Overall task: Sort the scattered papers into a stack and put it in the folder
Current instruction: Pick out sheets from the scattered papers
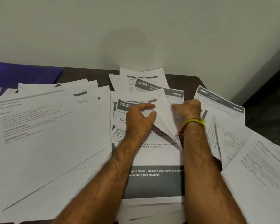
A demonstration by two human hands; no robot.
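Printed white papers cover the dark table. A stack (153,159) headed "3087" lies in the middle, directly under my arms. My left hand (140,118) pinches the lifted top corner of several sheets (164,117) that stand up from that stack. My right hand (188,109), with a yellow band on the wrist, is closed against the right side of the same lifted sheets. A purple folder (23,76) lies shut at the far left corner, partly under papers.
A wide fan of sheets (47,135) spreads over the left half. More sheets lie at the back centre (142,81) and at the right (220,102), some hanging over the right edge (262,167). A pale wall rises behind the table.
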